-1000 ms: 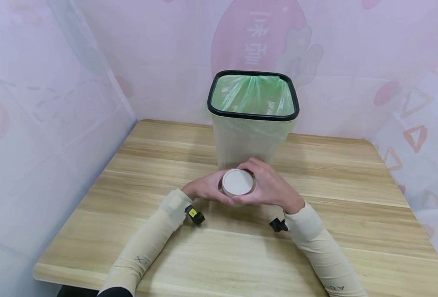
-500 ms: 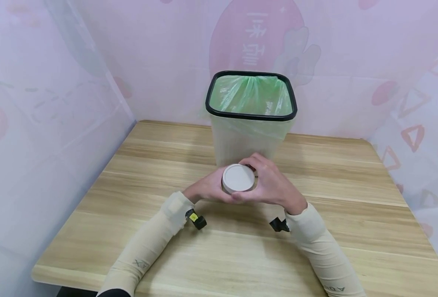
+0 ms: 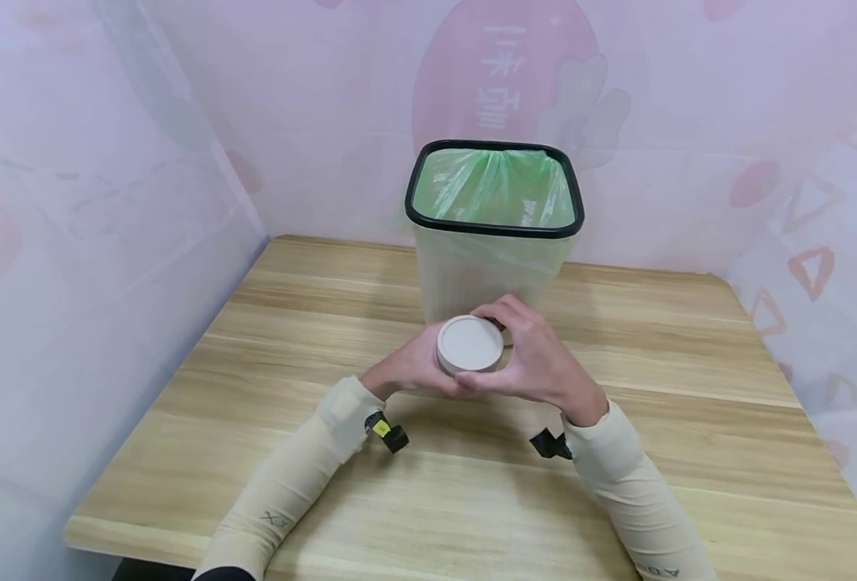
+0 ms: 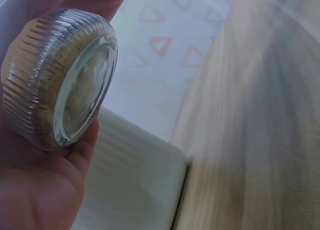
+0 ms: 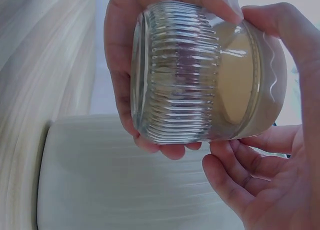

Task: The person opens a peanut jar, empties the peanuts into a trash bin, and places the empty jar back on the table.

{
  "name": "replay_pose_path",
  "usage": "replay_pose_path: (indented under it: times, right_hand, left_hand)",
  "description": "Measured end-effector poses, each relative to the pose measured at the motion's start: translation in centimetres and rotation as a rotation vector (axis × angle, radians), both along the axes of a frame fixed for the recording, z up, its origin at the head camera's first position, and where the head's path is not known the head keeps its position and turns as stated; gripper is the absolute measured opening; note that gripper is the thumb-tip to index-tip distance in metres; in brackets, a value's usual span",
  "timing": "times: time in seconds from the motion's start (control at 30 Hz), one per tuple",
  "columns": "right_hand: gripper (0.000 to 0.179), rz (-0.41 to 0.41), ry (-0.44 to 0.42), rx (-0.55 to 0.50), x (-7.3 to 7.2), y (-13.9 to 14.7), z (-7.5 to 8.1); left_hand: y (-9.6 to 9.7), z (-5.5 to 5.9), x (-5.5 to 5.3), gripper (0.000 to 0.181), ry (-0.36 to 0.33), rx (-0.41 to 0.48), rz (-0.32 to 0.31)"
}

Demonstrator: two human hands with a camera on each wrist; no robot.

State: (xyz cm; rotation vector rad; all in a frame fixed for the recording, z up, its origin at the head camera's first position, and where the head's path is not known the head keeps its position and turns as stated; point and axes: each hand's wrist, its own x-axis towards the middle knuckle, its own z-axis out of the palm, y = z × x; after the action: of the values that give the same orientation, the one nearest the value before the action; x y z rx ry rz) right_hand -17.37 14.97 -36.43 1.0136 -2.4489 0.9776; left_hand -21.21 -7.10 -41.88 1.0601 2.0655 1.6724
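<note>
my left hand [image 3: 420, 361] has its fingers wrapped around a ribbed glass jar [image 5: 182, 75], clamped on its body and holding it off the table [image 3: 428, 500]. my right hand [image 3: 545, 359] pinches the pale lid [image 3: 470, 344] between thumb and fingers, with a gap between the lid and my palm. so the jar sits between my two hands, lid facing up toward me, its base clear below my left fingers. my thumbs come together, or nearly so, on the side closest to me. just beyond my fingertips stands a pale bin [image 3: 482, 266] with a black rim [image 3: 494, 229], lined with a green bag [image 3: 497, 181]. behind it, farther from my fingers, hangs a pink printed backdrop [image 3: 341, 97].
</note>
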Motion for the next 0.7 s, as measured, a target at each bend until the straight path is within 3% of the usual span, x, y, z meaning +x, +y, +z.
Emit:
replay_pose_path:
  times: [0.33,0.7]
  right_hand:
    - [0.076,-0.034,-0.046,-0.074,-0.1,0.3,0.1]
    - [0.072,-0.116,-0.022,-0.146,-0.1,0.5,0.4]
  left_hand:
    - [0.4,0.8,-0.6,0.086,0.016,0.059,-0.01]
    - [0.8,1.6,-1.4,0.085,0.041,0.072,0.087]
